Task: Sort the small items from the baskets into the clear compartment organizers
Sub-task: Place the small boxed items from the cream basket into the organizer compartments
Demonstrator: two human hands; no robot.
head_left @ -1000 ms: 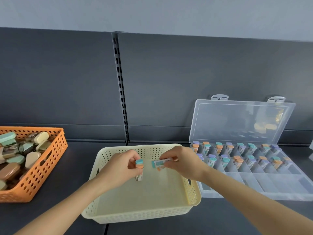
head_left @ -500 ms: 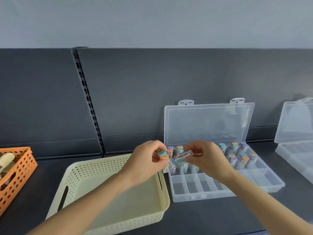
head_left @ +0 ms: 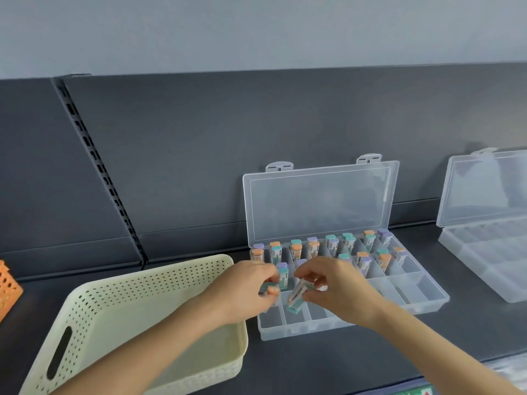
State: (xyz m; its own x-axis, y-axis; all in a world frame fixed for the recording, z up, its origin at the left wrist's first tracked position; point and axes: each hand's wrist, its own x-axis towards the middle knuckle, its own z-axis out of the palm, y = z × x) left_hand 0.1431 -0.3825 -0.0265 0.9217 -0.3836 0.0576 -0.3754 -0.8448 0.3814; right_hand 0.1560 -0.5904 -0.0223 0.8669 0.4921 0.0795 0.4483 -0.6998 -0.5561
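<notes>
The right hand (head_left: 339, 289) has a narrow grip on a small clear tube with a teal cap (head_left: 296, 299), tilted cap-down over the second compartment from the left in the front row of the clear plastic compartment organizer (head_left: 413, 292). This organizer sits toward the back edge of the dark grey shelf (head_left: 313, 363), right of centre. The cap dips between the dividers, though I cannot tell whether it touches the floor. The left hand (head_left: 242, 289) pinches a second teal-capped piece (head_left: 269, 289), mostly hidden by the fingers, over the organizer's front-left corner. To do this well, I would settle one tube at a time. Each should be brought upright between the dividers and lowered until it bears before the pinch loosens, or it will likely topple across a divider. The wrists should also stay clear of the tubes standing just behind the knuckles, which look light and easy to knock over. The two rear rows hold short tubes standing on end, capped in teal, orange and lilac. The front row shows none except the one going in. The organizer's clear hinged lid (head_left: 319, 203) stands open against the back panel. A perforated cream plastic basket (head_left: 114, 309) lies just left of the organizer, a second clear lidded organizer (head_left: 484, 260) sits near the shelf's right edge, and an orange perforated basket (head_left: 8, 289) shows at the left edge.
</notes>
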